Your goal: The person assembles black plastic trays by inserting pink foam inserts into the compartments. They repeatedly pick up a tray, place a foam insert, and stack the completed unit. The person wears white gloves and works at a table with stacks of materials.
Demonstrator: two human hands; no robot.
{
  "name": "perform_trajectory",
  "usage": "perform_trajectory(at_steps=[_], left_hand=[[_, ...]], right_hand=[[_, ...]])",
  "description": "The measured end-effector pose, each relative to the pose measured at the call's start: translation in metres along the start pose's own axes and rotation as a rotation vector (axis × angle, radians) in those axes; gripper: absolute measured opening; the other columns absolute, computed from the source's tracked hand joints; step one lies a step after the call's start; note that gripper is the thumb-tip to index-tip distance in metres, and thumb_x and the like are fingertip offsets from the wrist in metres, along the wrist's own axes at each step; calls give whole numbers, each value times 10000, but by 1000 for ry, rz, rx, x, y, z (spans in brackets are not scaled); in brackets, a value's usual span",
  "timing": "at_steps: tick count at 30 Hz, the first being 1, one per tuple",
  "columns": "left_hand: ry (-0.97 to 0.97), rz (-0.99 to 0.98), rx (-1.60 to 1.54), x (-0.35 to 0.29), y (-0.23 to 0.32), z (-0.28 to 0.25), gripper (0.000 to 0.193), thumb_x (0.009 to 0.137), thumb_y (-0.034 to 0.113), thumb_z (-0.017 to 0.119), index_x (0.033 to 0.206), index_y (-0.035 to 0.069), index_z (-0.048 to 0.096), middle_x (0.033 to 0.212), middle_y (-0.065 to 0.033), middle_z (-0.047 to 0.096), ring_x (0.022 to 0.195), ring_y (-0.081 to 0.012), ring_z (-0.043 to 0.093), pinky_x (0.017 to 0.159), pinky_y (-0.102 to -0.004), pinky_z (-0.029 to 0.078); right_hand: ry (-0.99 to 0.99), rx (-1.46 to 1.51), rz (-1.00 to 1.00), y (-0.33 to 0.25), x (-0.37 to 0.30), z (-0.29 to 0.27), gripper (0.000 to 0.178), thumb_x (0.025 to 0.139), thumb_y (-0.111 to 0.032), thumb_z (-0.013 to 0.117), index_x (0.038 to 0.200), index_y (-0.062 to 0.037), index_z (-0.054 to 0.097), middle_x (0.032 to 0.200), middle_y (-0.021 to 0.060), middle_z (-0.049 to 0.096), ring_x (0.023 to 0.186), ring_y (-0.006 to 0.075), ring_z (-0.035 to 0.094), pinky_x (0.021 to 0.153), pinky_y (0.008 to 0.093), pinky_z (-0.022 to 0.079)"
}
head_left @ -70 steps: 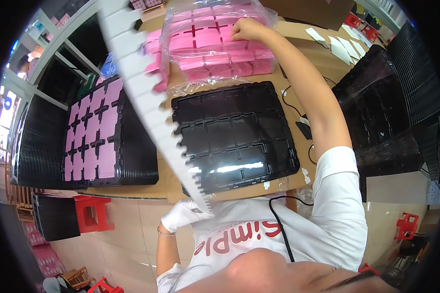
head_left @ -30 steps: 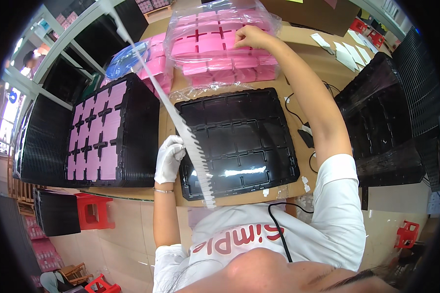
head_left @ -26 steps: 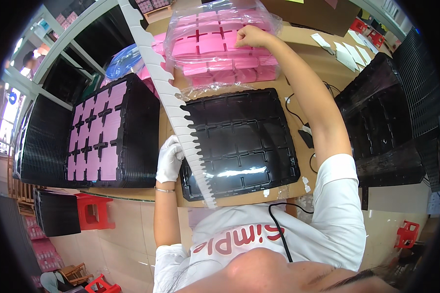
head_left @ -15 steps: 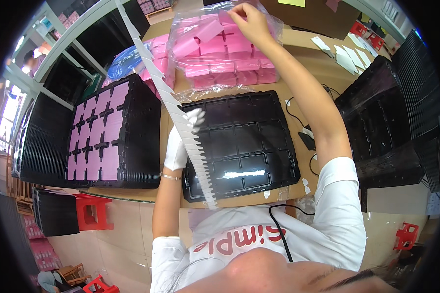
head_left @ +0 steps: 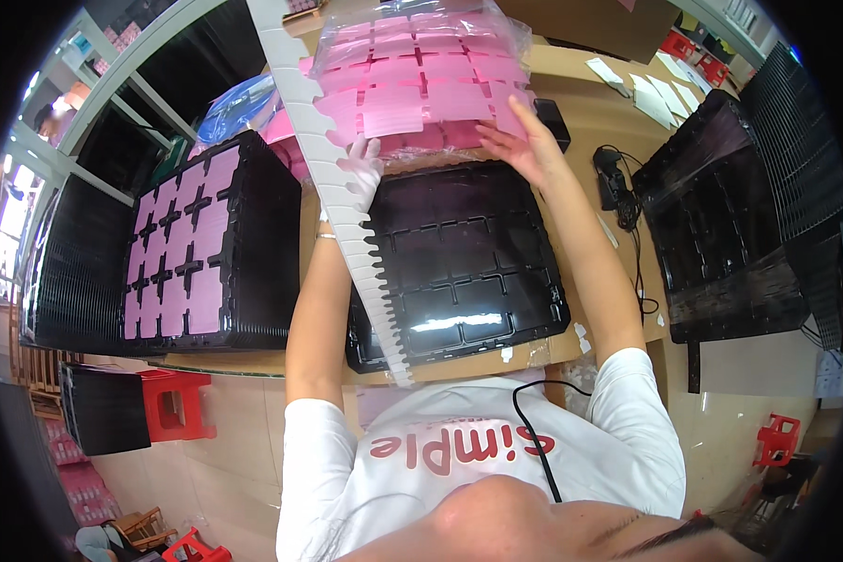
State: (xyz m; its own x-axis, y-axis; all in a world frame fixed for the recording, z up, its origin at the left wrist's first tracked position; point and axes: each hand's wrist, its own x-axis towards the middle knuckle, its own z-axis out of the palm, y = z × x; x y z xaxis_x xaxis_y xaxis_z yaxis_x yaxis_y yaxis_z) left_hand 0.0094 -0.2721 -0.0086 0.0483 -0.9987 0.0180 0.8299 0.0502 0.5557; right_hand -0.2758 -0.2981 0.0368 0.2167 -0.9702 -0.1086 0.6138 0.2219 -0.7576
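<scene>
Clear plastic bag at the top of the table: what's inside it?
The clear plastic bag holds flat pink pieces laid in rows. The gloved left hand and bare right hand are at its near edge. How many layers lie beneath is covered.

Workbench: brown top, cardboard-coloured, front edge just ahead of the seated person.

Centre, near the front edge: black tray with empty square pockets, lying flat.

Behind it: clear bag of pink sheets, propped up at the far side.

Left: stack of black trays, top one filled with pink sheets. Beside it, further left, another dark stack.

Right: tall stack of black trays in clear wrap. Between it and the centre tray, a black cable.

Far right corner: a few white paper slips.
</scene>
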Motion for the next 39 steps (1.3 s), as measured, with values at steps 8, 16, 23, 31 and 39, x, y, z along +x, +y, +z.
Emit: perform_trajectory(at_steps=[8,16,23,31,39], left_hand=[[-173,-189,203,-12,53,-35,724,894,642,505,1277,28,530,1132,-70,644,990,-174,623,768,-345,529],[243,-52,1164,-141,28,3,214,876,255,717,895,43,699,768,40,572,616,-39,469,552,-204,382],[480,-184,1123,-220,2,-18,310,865,260,742,995,9,616,758,-1,610,588,-65,544,512,-204,411],[428,-277,1040,-225,9,-48,222,915,98,615,1109,-10,637,989,-30,685,839,-60,617,731,-212,493],[442,-252,1026,-223,11,-45,184,919,142,638,1028,-6,644,894,-2,665,766,-49,585,675,-203,471]], right_hand=[[72,-426,-112,1,-40,-33,260,834,-205,750,1032,-58,667,929,20,688,814,101,636,670,223,483],[131,-612,-65,32,-133,-63,223,869,-175,709,1022,-18,667,844,20,676,745,65,613,664,194,465],[301,-886,-135,86,-207,-85,133,865,-134,709,908,-11,681,745,-33,609,645,39,496,606,186,383],[137,-1075,-413,91,-113,-96,392,827,-174,743,1111,13,547,1054,144,598,929,205,620,755,305,513],[145,-1222,-152,84,-76,-74,384,754,-118,745,1073,-14,558,843,88,632,750,181,617,704,303,506]])
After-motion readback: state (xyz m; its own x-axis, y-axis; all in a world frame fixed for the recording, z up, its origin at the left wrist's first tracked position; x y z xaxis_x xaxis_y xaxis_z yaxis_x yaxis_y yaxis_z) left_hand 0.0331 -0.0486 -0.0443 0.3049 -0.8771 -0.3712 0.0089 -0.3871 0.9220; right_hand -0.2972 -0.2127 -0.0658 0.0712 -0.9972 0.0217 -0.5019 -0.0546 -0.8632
